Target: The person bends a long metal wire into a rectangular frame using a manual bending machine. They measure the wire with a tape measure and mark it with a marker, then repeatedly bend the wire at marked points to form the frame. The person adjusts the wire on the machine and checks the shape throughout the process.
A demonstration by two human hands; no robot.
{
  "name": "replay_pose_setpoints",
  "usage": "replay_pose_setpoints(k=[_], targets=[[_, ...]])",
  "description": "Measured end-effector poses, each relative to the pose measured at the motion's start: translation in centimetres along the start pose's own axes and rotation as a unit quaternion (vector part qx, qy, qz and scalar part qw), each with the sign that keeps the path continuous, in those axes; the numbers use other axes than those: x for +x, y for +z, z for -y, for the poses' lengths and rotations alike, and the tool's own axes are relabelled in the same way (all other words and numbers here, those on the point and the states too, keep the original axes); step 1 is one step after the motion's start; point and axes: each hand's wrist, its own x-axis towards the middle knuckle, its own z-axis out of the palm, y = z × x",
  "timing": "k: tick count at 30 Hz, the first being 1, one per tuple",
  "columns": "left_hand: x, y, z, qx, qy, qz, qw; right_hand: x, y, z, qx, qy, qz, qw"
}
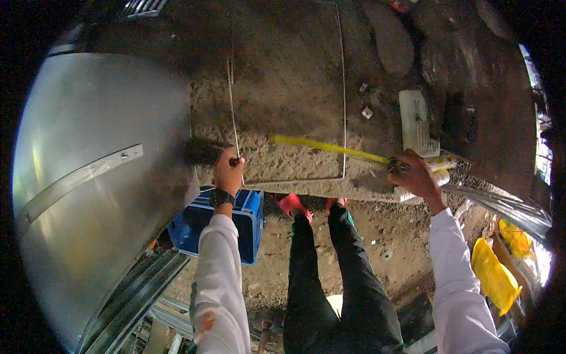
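Observation:
A thin, pale metal rod frame (344, 118) lies on the dusty brown surface, with long sides running away from me and a short side near the front edge. My left hand (228, 171) is closed at its near left corner, pinching the left side; the fingertips are partly hidden. On the right, my right hand (415, 176) is wrapped round a tape measure whose case is mostly covered by the fingers. Its yellow blade (324, 146) stretches left across the frame's right side, and its free end stops short of my left hand.
A large shiny metal sheet (106, 112) with a flat bar (82, 177) stands left. Below the ledge is a blue crate (250, 236). White pieces (414, 115) and metal strips (501, 206) lie right, above yellow sacks (494, 274). My feet are on the dirt floor.

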Motion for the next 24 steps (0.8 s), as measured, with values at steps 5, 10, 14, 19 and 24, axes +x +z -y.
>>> replay_pose_setpoints(k=[5,10,14,19,24], targets=[[-5.2,-2.0,0.6,0.075,0.001,0.006,0.997,6.0,-4.7,-1.2,0.041,-0.008,-0.036,0.998],[-9.4,-3.0,0.7,0.055,-0.067,-0.002,0.996,14.4,-7.0,2.8,0.085,-0.019,-0.037,0.995],[-5.8,-2.8,-2.1,0.042,-0.135,-0.011,0.99,19.6,-6.0,2.4,-0.017,-0.047,-0.111,0.993],[9.4,-0.9,-7.4,-0.027,0.025,-0.126,0.991,25.1,-7.5,5.2,0.119,-0.015,-0.042,0.992],[26.3,0.9,-7.3,0.072,0.119,-0.129,0.982,29.9,-8.7,6.3,0.017,-0.162,-0.105,0.981]])
